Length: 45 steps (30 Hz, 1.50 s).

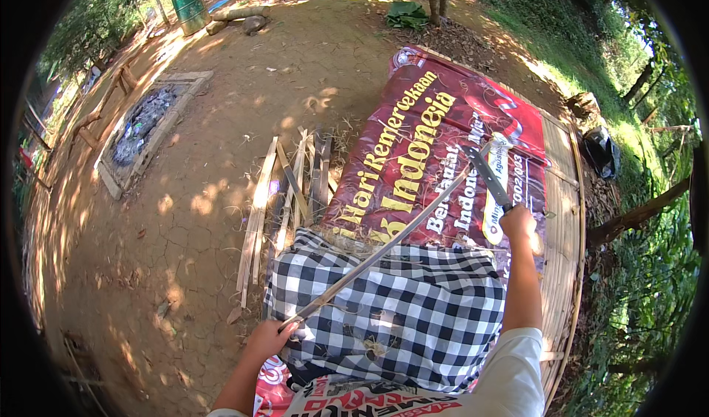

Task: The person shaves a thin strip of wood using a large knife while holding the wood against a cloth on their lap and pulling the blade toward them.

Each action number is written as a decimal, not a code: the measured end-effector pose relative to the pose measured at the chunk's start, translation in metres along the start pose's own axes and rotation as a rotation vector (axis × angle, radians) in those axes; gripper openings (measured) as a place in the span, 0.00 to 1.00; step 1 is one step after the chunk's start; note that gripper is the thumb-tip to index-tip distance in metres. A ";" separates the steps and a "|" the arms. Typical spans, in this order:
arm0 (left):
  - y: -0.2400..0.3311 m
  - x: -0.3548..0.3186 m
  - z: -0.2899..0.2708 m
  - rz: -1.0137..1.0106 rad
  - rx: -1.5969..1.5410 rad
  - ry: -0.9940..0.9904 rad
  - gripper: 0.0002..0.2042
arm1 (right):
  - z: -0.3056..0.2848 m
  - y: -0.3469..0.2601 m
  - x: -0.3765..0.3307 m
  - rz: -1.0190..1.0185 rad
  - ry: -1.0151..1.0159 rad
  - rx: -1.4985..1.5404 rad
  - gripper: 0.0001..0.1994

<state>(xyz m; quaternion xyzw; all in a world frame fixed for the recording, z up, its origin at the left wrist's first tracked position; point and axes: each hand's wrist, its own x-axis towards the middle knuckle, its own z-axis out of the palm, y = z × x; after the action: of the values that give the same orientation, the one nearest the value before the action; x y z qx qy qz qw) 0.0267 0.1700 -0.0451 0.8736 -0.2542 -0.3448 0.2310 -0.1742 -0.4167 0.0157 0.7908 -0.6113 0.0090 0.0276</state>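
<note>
Smooth bamboo strip, dull metal blade, checked cloth, glossy banner.

A large rectangular red vinyl banner with yellow and white lettering lies flat across the slatted bamboo platform, ahead of the person; its near edge is hidden under black-and-white checked cloth

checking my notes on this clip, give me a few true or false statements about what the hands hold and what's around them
1. The left hand grips one end of a long thin bamboo strip. True.
2. The right hand holds a hammer. False: it holds a dark-bladed knife set against the strip.
3. A black-and-white checked cloth covers the lap. True.
4. The red printed banner hangs on a wall. False: it lies flat on a bamboo platform.
5. Split bamboo slats lie on the dirt ground. True.
</note>
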 end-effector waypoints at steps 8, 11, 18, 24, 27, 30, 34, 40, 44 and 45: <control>-0.012 -0.001 0.021 0.012 -0.176 0.056 0.18 | 0.027 0.056 -0.015 0.115 -0.064 0.266 0.17; -0.008 -0.002 0.015 -0.037 -0.213 0.030 0.17 | 0.029 0.051 -0.031 0.060 -0.027 0.341 0.16; 0.007 0.001 0.007 -0.081 -0.192 0.005 0.18 | 0.063 0.050 -0.028 -0.026 -0.019 0.834 0.14; -0.004 0.003 0.015 -0.108 -0.273 0.046 0.17 | 0.009 0.011 -0.060 -0.166 -0.073 1.047 0.14; -0.008 0.003 0.017 -0.092 -0.291 0.059 0.15 | -0.016 -0.006 -0.084 -0.266 -0.263 1.086 0.13; -0.006 0.004 0.017 -0.064 -0.257 0.079 0.15 | -0.023 -0.025 -0.109 -0.347 -0.509 1.196 0.12; 0.017 0.001 0.006 -0.094 -0.209 0.065 0.15 | -0.023 -0.055 -0.136 -0.380 -0.887 1.375 0.12; -0.003 0.005 0.017 -0.042 -0.152 0.112 0.15 | -0.020 -0.084 -0.156 -0.333 -1.066 1.366 0.10; -0.017 0.003 0.032 0.052 0.107 0.284 0.21 | -0.019 -0.089 -0.165 -0.162 -1.076 1.406 0.09; -0.014 0.000 0.035 0.020 0.143 0.326 0.24 | -0.014 -0.088 -0.169 -0.196 -1.057 1.406 0.09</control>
<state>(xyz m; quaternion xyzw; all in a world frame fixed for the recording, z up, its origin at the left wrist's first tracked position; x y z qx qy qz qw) 0.0056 0.1733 -0.0758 0.9295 -0.2460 -0.1773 0.2100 -0.1316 -0.2308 0.0183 0.5744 -0.3266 0.0136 -0.7505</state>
